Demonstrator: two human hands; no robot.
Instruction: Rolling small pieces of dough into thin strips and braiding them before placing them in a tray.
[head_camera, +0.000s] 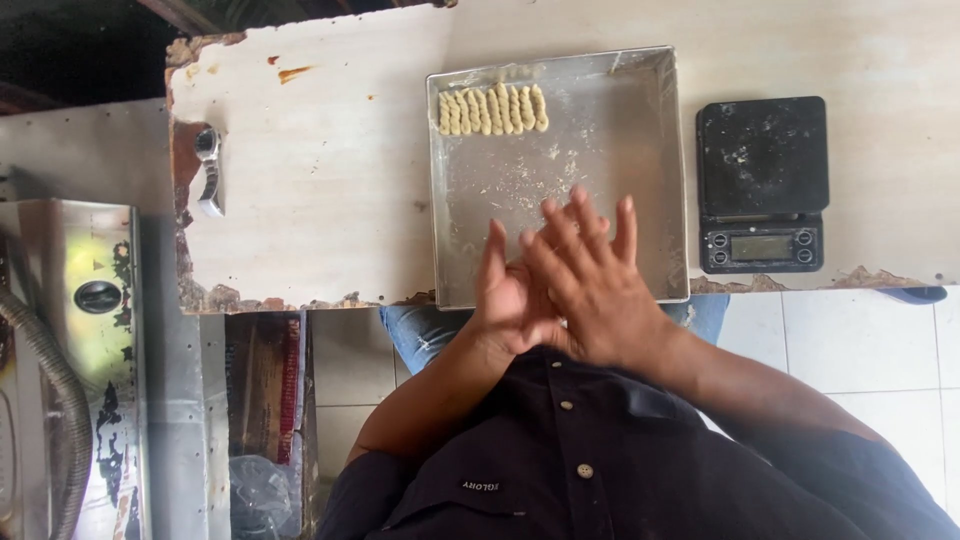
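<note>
Overhead view of a worker at a worn white table. The right hand lies flat over the left hand, palms pressed together above the near edge of a square metal tray; whether a piece of dough sits between the palms cannot be told, since the upper hand hides it. A row of twisted dough sticks lies at the tray's far left corner, the pieces touching side by side, with crumbs scattered over the bare metal. A black scale stands just beside the tray on the right; a wristwatch rests well apart on the left. Risks, as judged: the tray's near edge overhangs the table slightly, so a downward press could tip it; anything rolled between the palms could drop past the edge onto the person's lap; crowded sticks may fuse.
</note>
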